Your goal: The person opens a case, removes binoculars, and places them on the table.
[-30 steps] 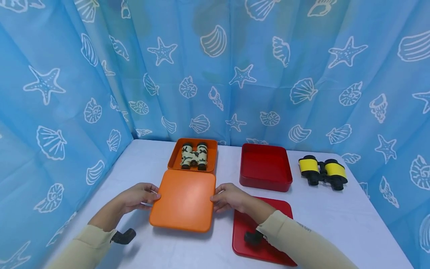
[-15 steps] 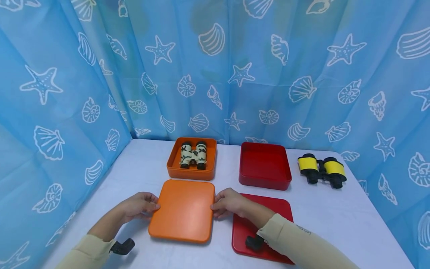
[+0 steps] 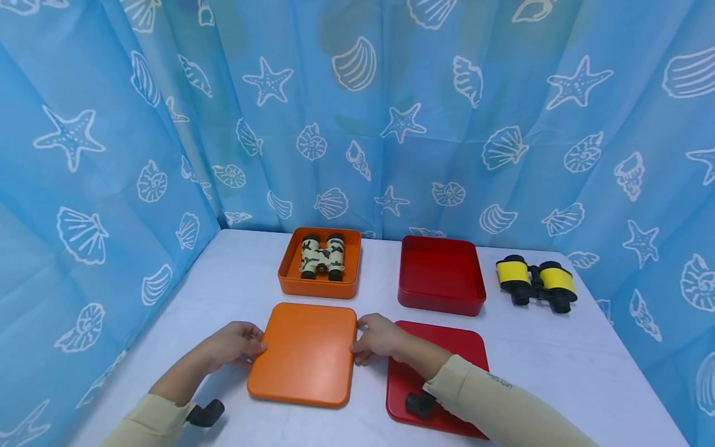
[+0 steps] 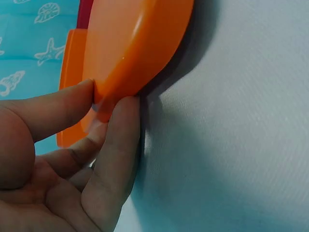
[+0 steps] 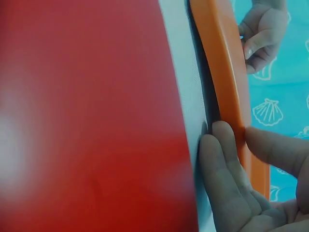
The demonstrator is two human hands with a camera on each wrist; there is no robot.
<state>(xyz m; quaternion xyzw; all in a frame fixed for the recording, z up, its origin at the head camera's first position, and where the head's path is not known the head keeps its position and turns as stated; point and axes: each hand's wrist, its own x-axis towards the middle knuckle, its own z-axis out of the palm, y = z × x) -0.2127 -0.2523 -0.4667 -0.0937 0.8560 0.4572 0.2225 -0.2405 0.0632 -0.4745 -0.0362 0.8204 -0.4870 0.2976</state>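
An orange lid (image 3: 304, 354) lies flat, very low over the white table, in front of the orange box (image 3: 318, 287). My left hand (image 3: 237, 344) pinches its left edge, thumb on top and fingers at the underside, as the left wrist view shows. On the opposite edge my right hand (image 3: 377, 338) pinches the lid the same way; a dark strip of shadow lies beneath the rim in the right wrist view. Camouflage binoculars (image 3: 322, 257) rest inside the orange box. Whether the lid touches the cloth is hard to tell.
A red box (image 3: 441, 267) with nothing in it stands at the back, right of the orange one. Its red lid (image 3: 447, 379) lies in front, partly under my right forearm. Yellow and black binoculars (image 3: 536, 282) sit at the far right. Blue curtains (image 3: 357, 124) bound the table.
The orange lid has come toward me and down, held by both hands. A gap now shows between it and the orange box, whose front wall is uncovered. Motion has slowed in the last half second.
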